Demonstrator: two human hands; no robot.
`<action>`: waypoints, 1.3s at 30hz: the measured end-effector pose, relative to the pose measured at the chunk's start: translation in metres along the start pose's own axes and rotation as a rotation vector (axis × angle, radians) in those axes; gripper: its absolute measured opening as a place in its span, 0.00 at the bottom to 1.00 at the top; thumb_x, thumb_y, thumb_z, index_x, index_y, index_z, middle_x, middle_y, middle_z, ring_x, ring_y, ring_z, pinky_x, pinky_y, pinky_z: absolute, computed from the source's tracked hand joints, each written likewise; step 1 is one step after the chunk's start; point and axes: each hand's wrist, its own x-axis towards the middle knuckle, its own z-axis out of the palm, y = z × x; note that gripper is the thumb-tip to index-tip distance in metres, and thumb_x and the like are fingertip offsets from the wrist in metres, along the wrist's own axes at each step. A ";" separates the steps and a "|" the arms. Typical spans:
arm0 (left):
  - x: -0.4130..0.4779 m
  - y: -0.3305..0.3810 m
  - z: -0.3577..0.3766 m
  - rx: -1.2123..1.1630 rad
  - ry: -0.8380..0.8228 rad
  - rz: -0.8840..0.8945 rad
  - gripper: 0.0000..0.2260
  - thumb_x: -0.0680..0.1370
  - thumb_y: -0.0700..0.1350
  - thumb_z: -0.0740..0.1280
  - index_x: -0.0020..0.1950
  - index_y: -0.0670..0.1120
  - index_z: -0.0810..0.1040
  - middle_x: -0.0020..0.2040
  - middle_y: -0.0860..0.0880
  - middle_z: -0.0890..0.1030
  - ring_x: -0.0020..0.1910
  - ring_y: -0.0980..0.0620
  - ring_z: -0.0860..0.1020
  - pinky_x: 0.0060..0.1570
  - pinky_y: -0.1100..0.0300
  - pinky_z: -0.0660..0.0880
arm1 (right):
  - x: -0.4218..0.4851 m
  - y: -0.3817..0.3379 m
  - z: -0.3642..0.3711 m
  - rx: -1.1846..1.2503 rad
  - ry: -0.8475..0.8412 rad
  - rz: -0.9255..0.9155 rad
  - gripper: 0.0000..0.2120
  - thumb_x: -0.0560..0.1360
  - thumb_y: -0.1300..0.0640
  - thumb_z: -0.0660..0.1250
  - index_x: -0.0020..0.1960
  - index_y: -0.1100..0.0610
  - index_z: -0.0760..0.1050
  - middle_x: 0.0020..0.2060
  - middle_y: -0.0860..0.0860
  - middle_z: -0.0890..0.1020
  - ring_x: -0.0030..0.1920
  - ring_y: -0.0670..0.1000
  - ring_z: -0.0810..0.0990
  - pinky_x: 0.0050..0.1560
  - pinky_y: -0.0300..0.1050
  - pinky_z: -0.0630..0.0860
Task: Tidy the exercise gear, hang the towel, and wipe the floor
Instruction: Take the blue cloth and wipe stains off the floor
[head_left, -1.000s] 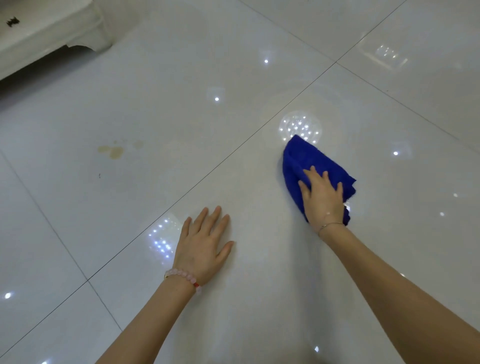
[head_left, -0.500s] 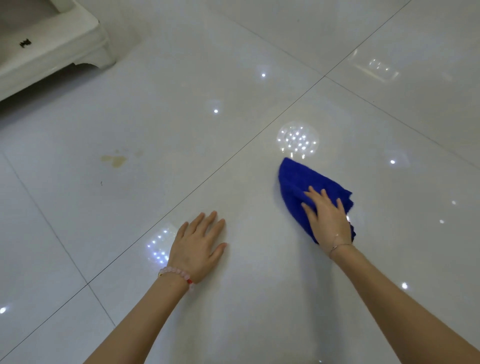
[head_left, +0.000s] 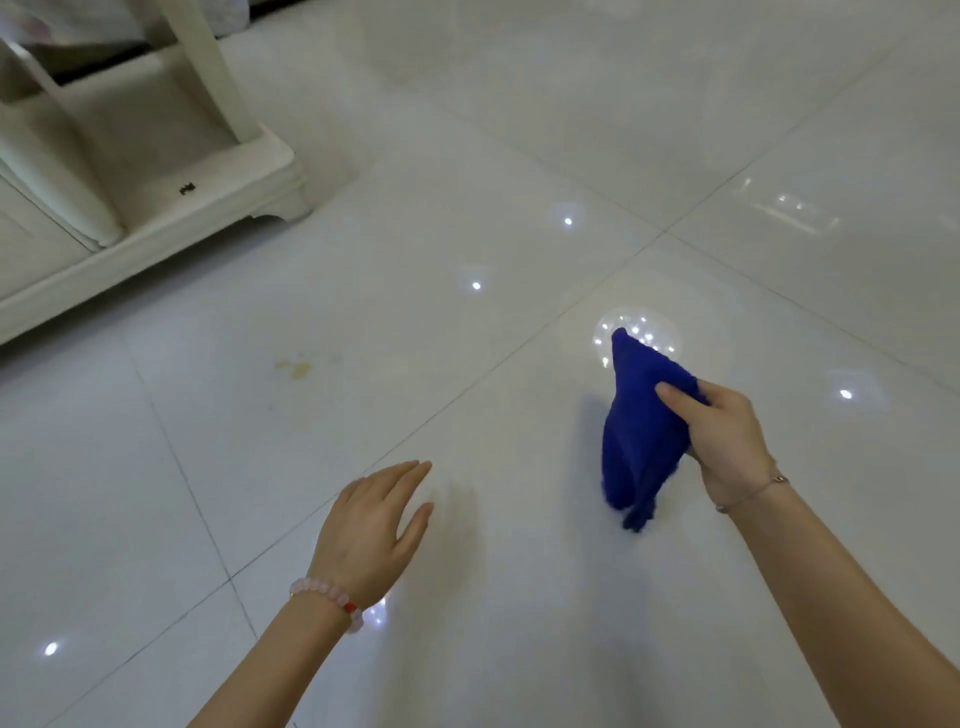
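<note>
**Plainly gripped: blue cloth in the right hand, over the white tiles**

Right of centre, the blue cloth (head_left: 641, 431) is bunched into a tall, crumpled fold. One corner points away from the person, across a round patch of reflected lamp dots (head_left: 655, 326), and the narrow lower end trails down toward the floor (head_left: 467, 156). Whether that lower tip touches the tile cannot be told; a soft shadow lies just beside it.

The right hand (head_left: 727, 441) holds the cloth from its right side. The thumb lies across the near face of the fabric and the fingers curl round behind it, mostly hidden, so the cloth is pinched between them. A thin chain bracelet (head_left: 753, 491) circles that wrist.

The left hand (head_left: 371, 530) is well apart from the cloth, palm down low over the tile, fingers straight and pressed together, thumb held out to the side. It holds nothing, and whether it rests on the floor is unclear. A bead bracelet (head_left: 327, 595) sits on its wrist.

Farther left, on the next tile across a grout line, a small yellowish stain (head_left: 295, 368) marks the glossy surface. Beyond it, in the upper left corner, stands the footed base of a white cabinet (head_left: 156, 218).
</note>
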 end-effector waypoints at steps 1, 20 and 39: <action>-0.002 0.000 -0.007 0.025 0.001 0.004 0.21 0.77 0.54 0.55 0.62 0.46 0.77 0.57 0.51 0.81 0.53 0.50 0.80 0.53 0.54 0.74 | 0.000 -0.009 0.003 0.056 -0.035 0.004 0.04 0.76 0.61 0.64 0.45 0.55 0.78 0.44 0.52 0.82 0.45 0.52 0.80 0.48 0.48 0.77; -0.018 -0.070 -0.098 0.069 0.086 -0.316 0.23 0.79 0.57 0.51 0.71 0.50 0.68 0.67 0.55 0.73 0.64 0.54 0.71 0.60 0.62 0.65 | -0.029 -0.077 0.154 0.092 -0.488 0.002 0.11 0.76 0.61 0.63 0.57 0.61 0.76 0.50 0.56 0.82 0.49 0.55 0.80 0.44 0.46 0.76; -0.001 -0.216 -0.097 -0.166 0.093 -0.255 0.27 0.75 0.59 0.49 0.65 0.47 0.75 0.61 0.52 0.78 0.60 0.50 0.76 0.58 0.54 0.72 | -0.021 -0.129 0.298 -0.080 -0.248 -0.046 0.10 0.76 0.60 0.63 0.57 0.60 0.75 0.50 0.53 0.82 0.50 0.53 0.80 0.48 0.47 0.77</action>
